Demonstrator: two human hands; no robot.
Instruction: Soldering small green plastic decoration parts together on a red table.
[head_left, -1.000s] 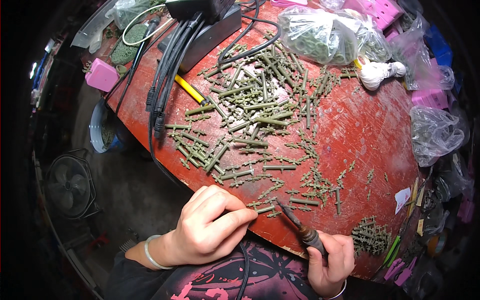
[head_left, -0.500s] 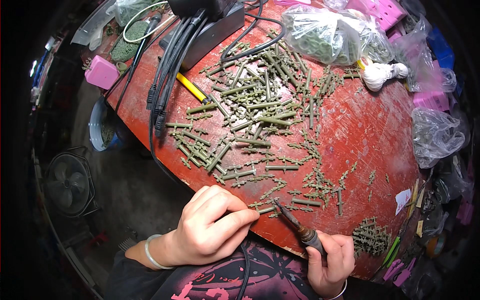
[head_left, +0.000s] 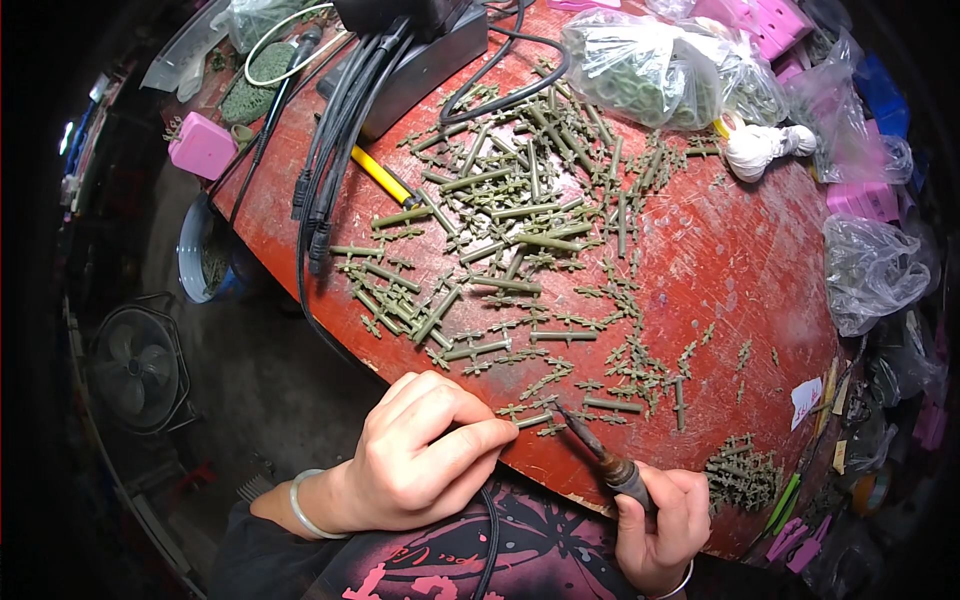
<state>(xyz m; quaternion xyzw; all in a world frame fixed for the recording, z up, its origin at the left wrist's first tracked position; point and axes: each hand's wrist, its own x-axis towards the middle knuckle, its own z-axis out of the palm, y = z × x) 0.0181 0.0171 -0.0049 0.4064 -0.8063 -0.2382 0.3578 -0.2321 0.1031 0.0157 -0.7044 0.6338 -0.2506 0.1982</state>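
My left hand (head_left: 420, 450) is closed at the near edge of the table, thumb and fingertips pinching one end of a short dark-green rod (head_left: 534, 421). Wrapped round the handle of a soldering iron (head_left: 622, 476) is my right hand (head_left: 668, 525). The iron's thin dark tip points up and left, close to the free end of the rod, with a small gap visible. Many similar green rods and small spiky branched pieces (head_left: 510, 285) lie scattered beyond my hands.
Black cables (head_left: 345, 140) hang over a grey box (head_left: 425, 80) at the far left, beside a yellow-handled tool (head_left: 380, 175). Plastic bags (head_left: 640, 75) and white string (head_left: 765, 150) lie at the far right. A dense pile of spiky pieces (head_left: 743, 475) sits near my right hand.
The iron's tip has shifted slightly right, away from the rod's end. My left hand and the rod have stayed in place.
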